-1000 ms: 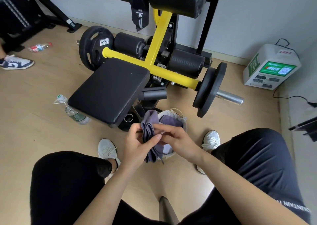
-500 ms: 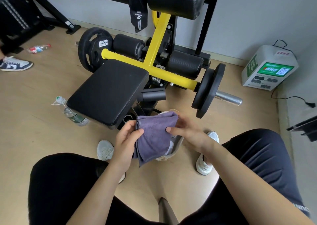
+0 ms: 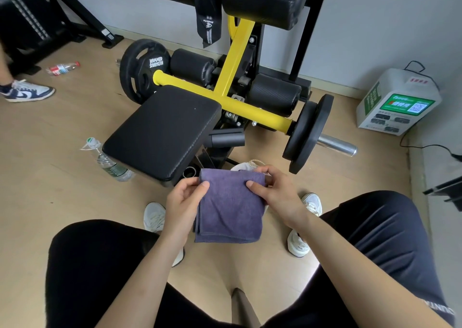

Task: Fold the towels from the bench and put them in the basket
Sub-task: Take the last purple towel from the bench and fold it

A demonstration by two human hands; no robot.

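A purple towel [image 3: 231,207], folded into a flat rectangle, hangs between my hands above the floor. My left hand [image 3: 183,202] pinches its upper left corner. My right hand [image 3: 273,194] pinches its upper right corner, thumb on the front. Behind the towel, only the rim of the white basket [image 3: 246,165] shows; the rest is hidden. The black padded bench [image 3: 162,131] stands just beyond, its top bare.
A yellow-framed weight machine with black plates [image 3: 306,131] and a steel bar end stands behind the bench. A water bottle [image 3: 111,164] lies left of the bench. A white charging box [image 3: 397,102] sits at the right wall. Another person's shoe [image 3: 26,93] is far left.
The bunched towel has been spread out into a flat folded rectangle. My hands have moved apart to its two upper corners and now hold it up in front of the basket.
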